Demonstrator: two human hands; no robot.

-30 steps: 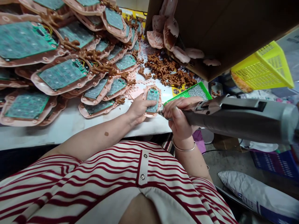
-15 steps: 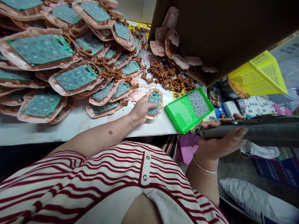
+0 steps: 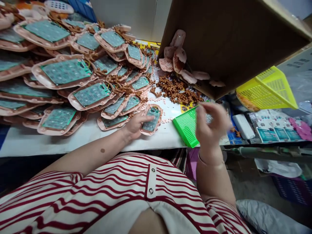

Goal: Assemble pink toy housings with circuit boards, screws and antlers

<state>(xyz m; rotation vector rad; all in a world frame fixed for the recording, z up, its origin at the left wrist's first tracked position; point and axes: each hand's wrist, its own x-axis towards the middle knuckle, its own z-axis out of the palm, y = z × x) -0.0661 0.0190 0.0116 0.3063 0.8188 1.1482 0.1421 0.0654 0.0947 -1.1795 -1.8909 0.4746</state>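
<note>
Dozens of pink shells (image 3: 37, 77) bearing green circuit boards (image 3: 92, 94) crowd a white bench (image 3: 21, 143) beside a cardboard box (image 3: 219, 42). A green basket (image 3: 187, 126) lies near the edge, partly hidden by the blurred right hand (image 3: 211, 125), whose grip cannot be made out. Beside the pile, the left hand (image 3: 133, 127) holds one shell (image 3: 149, 125), grip narrow, thumb across its face.

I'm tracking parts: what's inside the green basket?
In the green basket, small silvery pieces and, at left, mesh floor show; whatever the right hand covers can't be seen.
</note>
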